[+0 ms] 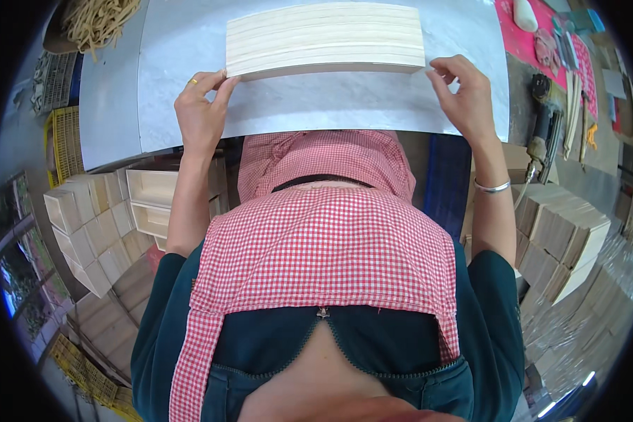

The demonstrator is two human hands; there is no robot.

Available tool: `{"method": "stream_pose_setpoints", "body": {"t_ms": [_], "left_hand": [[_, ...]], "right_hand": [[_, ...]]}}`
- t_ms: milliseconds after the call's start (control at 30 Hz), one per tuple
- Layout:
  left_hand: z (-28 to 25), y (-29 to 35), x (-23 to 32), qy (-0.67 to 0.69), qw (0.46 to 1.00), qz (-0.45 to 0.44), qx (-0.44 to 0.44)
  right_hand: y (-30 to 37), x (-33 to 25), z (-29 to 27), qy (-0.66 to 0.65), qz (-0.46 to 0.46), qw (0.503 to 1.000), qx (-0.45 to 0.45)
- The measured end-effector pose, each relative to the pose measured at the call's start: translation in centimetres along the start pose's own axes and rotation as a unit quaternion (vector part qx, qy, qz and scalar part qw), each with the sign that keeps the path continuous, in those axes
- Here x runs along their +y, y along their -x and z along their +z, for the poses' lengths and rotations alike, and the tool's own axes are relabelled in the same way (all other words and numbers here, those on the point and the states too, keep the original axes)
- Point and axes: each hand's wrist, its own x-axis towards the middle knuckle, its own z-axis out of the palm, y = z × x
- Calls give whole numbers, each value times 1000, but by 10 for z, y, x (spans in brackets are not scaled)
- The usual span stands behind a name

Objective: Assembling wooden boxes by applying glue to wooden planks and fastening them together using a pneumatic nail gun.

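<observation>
A long, pale wooden box (323,39) with dark grain lines lies across the marbled tabletop (316,102), its long side toward me. Whether it is hollow cannot be seen. My left hand (202,112), with a ring on one finger, pinches at the box's near left corner. At the opposite end, my right hand (464,95) has its thumb and forefinger apart beside the near right corner. The right fingertips are close to the box, with nothing between them.
Wooden boxes (95,221) are stacked low on the left, next to open shallow ones (151,190). More wooden stacks (563,235) stand at the right. A tub of tan bands (98,21) sits at the far left. A tool with a hose (538,133) hangs by the table's right edge.
</observation>
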Motion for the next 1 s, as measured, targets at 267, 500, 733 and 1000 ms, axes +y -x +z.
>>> {"method": "stream_pose_setpoints", "body": {"t_ms": [267,500,733,1000], "left_hand": [[-2,-3,7,-31,999,9,-12],[-11,-4,6,-58,997,35,-47],[-21,-44,81,-222,958,114,-138],[96,-78,150,-89,916,323,-221]], "right_hand": [[-4,-4,7,73,-28,997,-5],[-7,-7,-2,37,17,998,-55],[-27,17,-5,-76,65,993,62],[-57,8,41,-104,103,979,140]]}}
